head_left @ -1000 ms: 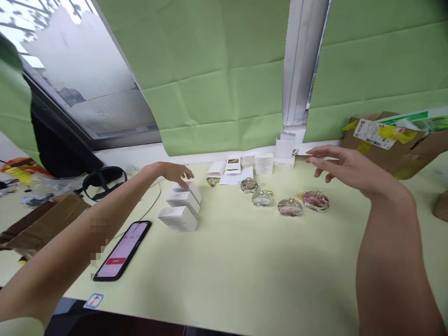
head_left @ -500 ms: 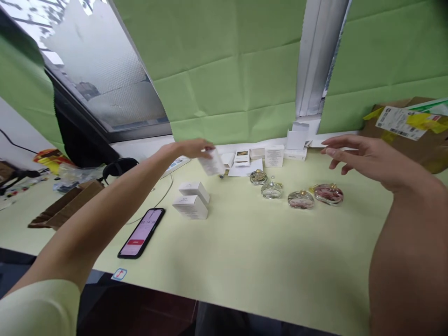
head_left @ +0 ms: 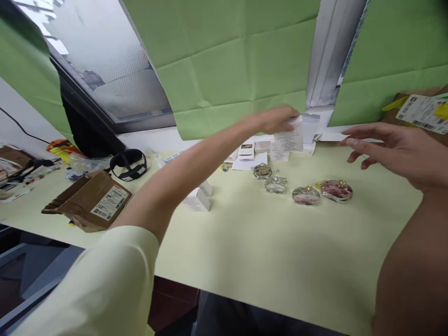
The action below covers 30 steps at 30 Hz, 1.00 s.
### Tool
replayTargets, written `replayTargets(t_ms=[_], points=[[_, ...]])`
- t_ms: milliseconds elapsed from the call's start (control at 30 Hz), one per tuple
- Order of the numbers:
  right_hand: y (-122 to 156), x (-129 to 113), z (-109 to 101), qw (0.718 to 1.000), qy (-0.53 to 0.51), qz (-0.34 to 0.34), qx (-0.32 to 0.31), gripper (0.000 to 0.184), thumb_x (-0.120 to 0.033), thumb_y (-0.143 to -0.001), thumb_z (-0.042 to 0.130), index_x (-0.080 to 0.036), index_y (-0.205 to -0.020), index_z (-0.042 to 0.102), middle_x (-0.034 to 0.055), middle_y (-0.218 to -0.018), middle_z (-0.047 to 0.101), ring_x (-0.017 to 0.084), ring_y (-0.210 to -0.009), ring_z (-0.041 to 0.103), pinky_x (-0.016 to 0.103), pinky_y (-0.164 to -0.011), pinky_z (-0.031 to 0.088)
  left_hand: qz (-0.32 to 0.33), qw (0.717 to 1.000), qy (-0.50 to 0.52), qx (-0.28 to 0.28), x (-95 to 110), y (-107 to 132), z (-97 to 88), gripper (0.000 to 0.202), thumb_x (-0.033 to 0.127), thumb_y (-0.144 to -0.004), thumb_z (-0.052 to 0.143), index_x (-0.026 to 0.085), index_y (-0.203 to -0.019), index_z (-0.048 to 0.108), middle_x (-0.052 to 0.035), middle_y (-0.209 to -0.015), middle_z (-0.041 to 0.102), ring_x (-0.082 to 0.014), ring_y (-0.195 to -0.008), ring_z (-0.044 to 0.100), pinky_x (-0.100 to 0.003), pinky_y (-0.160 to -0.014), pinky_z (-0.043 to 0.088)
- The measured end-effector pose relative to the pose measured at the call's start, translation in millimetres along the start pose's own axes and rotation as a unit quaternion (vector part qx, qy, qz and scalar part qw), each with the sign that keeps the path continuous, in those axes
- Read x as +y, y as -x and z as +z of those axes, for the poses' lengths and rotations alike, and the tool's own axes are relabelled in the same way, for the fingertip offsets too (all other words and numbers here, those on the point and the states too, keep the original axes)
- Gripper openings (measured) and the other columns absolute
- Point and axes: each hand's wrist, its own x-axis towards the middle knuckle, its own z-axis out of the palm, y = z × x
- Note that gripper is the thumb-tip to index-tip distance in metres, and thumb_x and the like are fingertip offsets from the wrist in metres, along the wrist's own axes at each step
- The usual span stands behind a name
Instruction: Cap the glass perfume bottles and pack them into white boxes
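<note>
My left hand (head_left: 280, 119) reaches across to the back of the table. Its fingers close on the top of a small white printed box (head_left: 294, 134), held upright in front of another white printed box (head_left: 279, 153). To the right, my right hand (head_left: 388, 147) hovers with fingers apart and nothing in them. Several round glass perfume bottles stand below and between the hands: a dark patterned bottle (head_left: 262, 171), a clear bottle (head_left: 275, 185), a pale pink bottle (head_left: 306, 196) and a deeper pink bottle (head_left: 336, 191). Two white boxes (head_left: 197, 199) are partly behind my left arm.
A torn brown cardboard package (head_left: 108, 203) and a black headset (head_left: 128, 165) sit at the left. More small white cartons (head_left: 246, 150) and an opened white box (head_left: 310, 128) are at the back. A taped carton (head_left: 422, 114) stands at the far right.
My left hand has carried the white box rightward to the back row. My right hand stays raised, fingers apart. The phone is now covered by my left arm, and the view has shifted.
</note>
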Motion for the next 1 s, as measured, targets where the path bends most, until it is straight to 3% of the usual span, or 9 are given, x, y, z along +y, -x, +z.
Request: replayTargets(t_ms=[133, 267, 367, 633, 800, 1000], points=[[3, -3, -2, 1.0, 0.008, -0.003, -0.026, 0.045, -0.06, -0.078, 0.065, -0.032, -0.113, 0.068, 0.005, -0.096, 0.073, 0.022, -0.082, 0.068, 0.032, -0.061, 0.056, -0.019, 0.999, -0.048, -0.009, 10, -28, 39.9, 0.027, 0.026, -0.092, 0.046, 0.014, -0.113, 0.057, -0.011, -0.116, 0.061, -0.0245, -0.108, 0.055, -0.034, -0.089, 0.04], [6, -9, -3, 0.999, 0.001, 0.003, -0.035, 0.047, -0.062, -0.08, 0.062, -0.032, -0.116, 0.066, 0.0046, -0.092, 0.072, 0.021, -0.082, 0.066, 0.033, -0.063, 0.055, -0.035, 0.996, -0.074, -0.039, 19, -41, 74.0, 0.027, 0.025, -0.093, 0.043, 0.015, -0.114, 0.058, -0.0142, -0.116, 0.062, -0.026, -0.105, 0.057, -0.036, -0.086, 0.04], [6, -8, -3, 0.999, -0.008, 0.0, -0.043, 0.047, -0.062, -0.08, 0.061, -0.033, -0.117, 0.065, 0.0043, -0.091, 0.071, 0.022, -0.083, 0.065, 0.034, -0.065, 0.054, -0.022, 0.995, -0.089, -0.038, 23, -42, 89.5, 0.028, 0.019, -0.093, 0.042, 0.014, -0.114, 0.059, -0.0155, -0.114, 0.063, -0.0273, -0.105, 0.057, -0.039, -0.091, 0.037], [2, -4, -1, 0.998, -0.029, -0.004, -0.051, 0.043, -0.062, -0.082, 0.059, -0.037, -0.117, 0.064, 0.0033, -0.102, 0.071, 0.024, -0.083, 0.066, 0.038, -0.064, 0.055, 0.0, 0.995, -0.099, 0.003, 21, -74, 86.7, 0.032, 0.02, -0.094, 0.041, 0.018, -0.123, 0.055, -0.0128, -0.112, 0.064, -0.0265, -0.106, 0.057, -0.039, -0.095, 0.032], [4, -6, -4, 0.998, -0.036, -0.008, -0.046, 0.04, -0.061, -0.083, 0.058, -0.037, -0.115, 0.064, 0.0025, -0.106, 0.069, 0.022, -0.081, 0.066, 0.036, -0.064, 0.055, -0.02, 0.994, -0.108, -0.025, 17, -97, 97.5, 0.032, 0.018, -0.092, 0.044, 0.015, -0.121, 0.057, -0.0139, -0.113, 0.065, -0.0266, -0.105, 0.059, -0.042, -0.098, 0.031], [6, -4, -7, 0.998, -0.047, -0.011, -0.049, 0.039, -0.06, -0.084, 0.058, -0.036, -0.115, 0.064, 0.003, -0.114, 0.067, 0.023, -0.083, 0.066, 0.036, -0.064, 0.055, -0.054, 0.991, -0.111, -0.057, 21, -102, 106.0, 0.034, 0.021, -0.092, 0.045, 0.018, -0.124, 0.056, -0.014, -0.117, 0.065, -0.0262, -0.111, 0.058, -0.045, -0.106, 0.026]])
